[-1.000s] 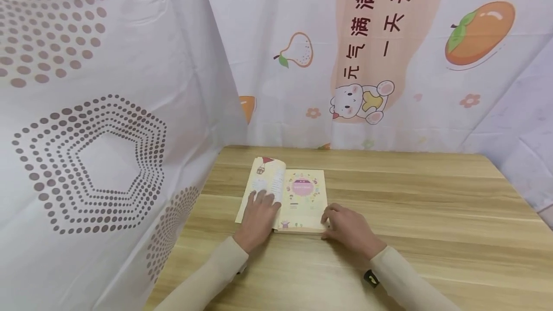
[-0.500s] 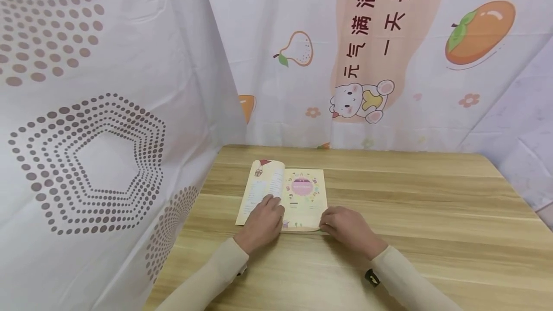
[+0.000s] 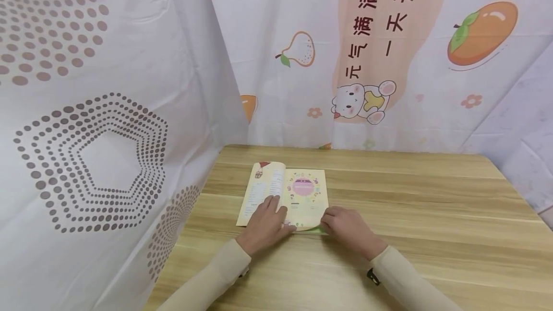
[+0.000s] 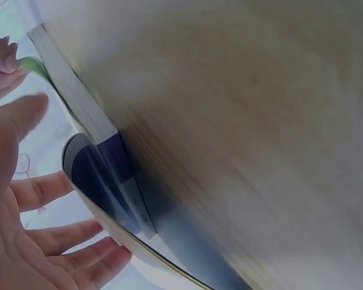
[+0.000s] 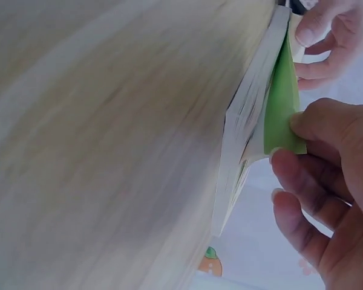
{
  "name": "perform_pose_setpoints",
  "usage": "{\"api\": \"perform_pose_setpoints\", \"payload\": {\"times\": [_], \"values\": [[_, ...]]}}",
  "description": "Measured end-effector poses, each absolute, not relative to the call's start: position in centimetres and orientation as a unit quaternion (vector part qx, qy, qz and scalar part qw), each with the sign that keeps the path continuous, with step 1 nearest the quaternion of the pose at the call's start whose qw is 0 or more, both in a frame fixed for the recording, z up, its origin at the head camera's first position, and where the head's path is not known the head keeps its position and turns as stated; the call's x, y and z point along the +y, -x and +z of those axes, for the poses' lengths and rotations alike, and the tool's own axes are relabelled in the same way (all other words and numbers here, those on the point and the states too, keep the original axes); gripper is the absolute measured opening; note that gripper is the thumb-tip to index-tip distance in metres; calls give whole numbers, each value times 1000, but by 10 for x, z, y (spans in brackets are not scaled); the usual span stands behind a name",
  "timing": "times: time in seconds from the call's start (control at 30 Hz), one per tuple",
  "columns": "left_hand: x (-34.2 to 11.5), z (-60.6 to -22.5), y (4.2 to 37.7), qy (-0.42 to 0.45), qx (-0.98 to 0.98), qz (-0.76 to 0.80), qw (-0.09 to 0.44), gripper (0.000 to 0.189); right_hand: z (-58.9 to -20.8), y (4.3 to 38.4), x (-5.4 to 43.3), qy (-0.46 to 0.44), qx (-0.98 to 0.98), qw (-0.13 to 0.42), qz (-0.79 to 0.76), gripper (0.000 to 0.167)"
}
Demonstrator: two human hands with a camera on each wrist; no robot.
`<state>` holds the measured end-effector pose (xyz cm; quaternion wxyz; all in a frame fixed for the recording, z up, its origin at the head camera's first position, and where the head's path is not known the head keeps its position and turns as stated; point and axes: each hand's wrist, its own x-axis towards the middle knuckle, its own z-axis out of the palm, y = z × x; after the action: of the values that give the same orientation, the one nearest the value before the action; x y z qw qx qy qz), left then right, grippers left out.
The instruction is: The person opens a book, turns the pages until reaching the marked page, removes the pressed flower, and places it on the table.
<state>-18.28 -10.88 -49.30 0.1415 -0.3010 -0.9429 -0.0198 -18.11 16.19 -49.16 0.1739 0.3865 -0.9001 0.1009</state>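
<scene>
An open book (image 3: 306, 208) with cream pages lies on the wooden table. Its left side, with a small balloon drawing, curves up at the spine. My left hand (image 3: 264, 222) rests on the book's left part near the spine, fingers fairly straight and thumb reaching over the right page. In the left wrist view those fingers (image 4: 54, 235) are spread against the page. At the lower right corner my right hand (image 3: 351, 230) pinches a lifted page between thumb and fingers. The page's green underside (image 5: 281, 103) shows in the right wrist view, above the thick block of pages.
The wooden table (image 3: 414, 205) extends to the right of the book. A white curtain with dot patterns (image 3: 108, 162) hangs at the left, and a printed cloth with fruit and lettering (image 3: 268, 80) hangs behind the table.
My right hand has taken hold of the page's corner and raised it, baring green beneath. My left hand has slid right and down toward the spine, its thumb now over the right page.
</scene>
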Motion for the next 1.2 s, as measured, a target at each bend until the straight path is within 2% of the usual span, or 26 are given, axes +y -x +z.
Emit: {"api": "perform_pose_setpoints", "payload": {"times": [0.2, 0.37, 0.6, 0.67, 0.8, 0.87, 1.03, 1.2], "values": [[-105, -495, 182, 296, -945, -1, 138, 67, -491, 182, 165, -350, -914, 133, 156, 7], [-105, -494, 181, 297, -943, 8, 147, 63, -487, 182, 166, -307, -921, 102, 216, 7], [-107, -493, 183, 303, -940, -11, 158, 52, -485, 180, 166, -268, -920, 94, 268, 8], [-107, -493, 184, 307, -937, -13, 166, 49, -485, 180, 167, -255, -919, 101, 283, 15], [-106, -493, 185, 306, -935, -9, 180, 42, -486, 180, 169, -222, -917, 115, 311, 48], [-106, -492, 186, 298, -938, -8, 179, 37, -486, 180, 170, -211, -918, 115, 315, 57], [-105, -492, 187, 271, -946, -31, 174, 38, -490, 180, 169, -231, -925, 87, 288, 48], [-105, -493, 188, 262, -933, -87, 232, 55, -496, 177, 169, -278, -933, 70, 219, 44]]}}
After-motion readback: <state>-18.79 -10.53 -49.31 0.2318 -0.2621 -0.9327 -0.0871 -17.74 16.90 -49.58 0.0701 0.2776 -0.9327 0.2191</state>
